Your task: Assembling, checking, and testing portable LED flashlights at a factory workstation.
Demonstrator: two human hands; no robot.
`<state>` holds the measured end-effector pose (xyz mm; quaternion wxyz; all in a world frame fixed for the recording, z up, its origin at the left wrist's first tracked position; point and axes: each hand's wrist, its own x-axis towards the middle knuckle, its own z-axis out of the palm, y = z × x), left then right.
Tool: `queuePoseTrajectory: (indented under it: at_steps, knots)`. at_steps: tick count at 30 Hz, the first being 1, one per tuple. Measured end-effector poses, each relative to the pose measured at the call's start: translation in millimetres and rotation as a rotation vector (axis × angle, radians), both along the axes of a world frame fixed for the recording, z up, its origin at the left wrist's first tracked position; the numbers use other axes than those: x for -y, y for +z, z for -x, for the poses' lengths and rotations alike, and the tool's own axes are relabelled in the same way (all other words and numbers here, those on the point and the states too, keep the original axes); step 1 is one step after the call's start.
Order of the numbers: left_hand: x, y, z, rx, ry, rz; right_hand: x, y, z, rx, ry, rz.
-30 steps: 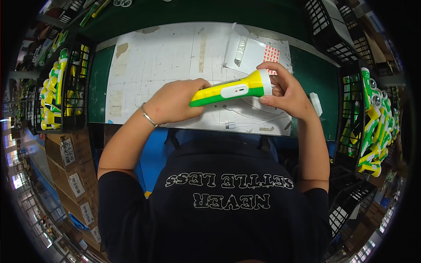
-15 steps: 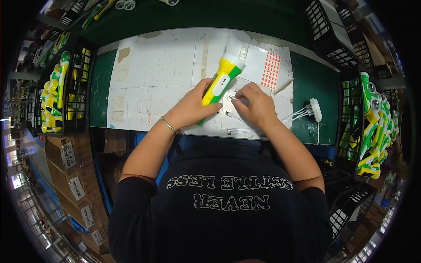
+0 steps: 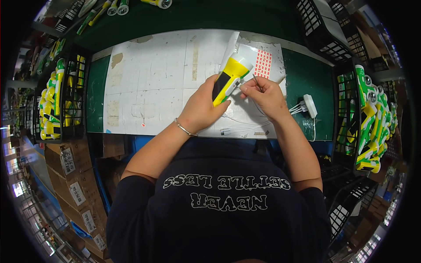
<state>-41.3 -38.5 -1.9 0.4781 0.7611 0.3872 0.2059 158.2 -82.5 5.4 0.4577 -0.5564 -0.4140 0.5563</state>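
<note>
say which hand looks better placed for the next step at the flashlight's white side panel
Probably the right: the right hand is right beside the white side panel, while the left hand is occupied, wrapped around the flashlight.

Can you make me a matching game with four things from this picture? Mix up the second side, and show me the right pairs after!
Things:
1. big flashlight in the middle
2. white block with cables
3. patterned sheet
4. bracelet

Where or what colour:
A. red and white
B. around the left wrist
C. yellow, green, black and white, held in the left hand
D. on the green tabletop at the right

Right pairs: 1-C, 2-D, 3-A, 4-B.
</note>
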Motion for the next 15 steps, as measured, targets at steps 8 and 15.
queuePoseTrajectory:
  at_steps: [8,15]
  knots:
    - [7,4,-2,-0.257,0.131,-0.459,2,-6,14,-0.01,-0.134,0.02]
    - [6,0,-1,-0.211,0.134,-0.41,-3,0,9,-0.024,-0.101,0.08]
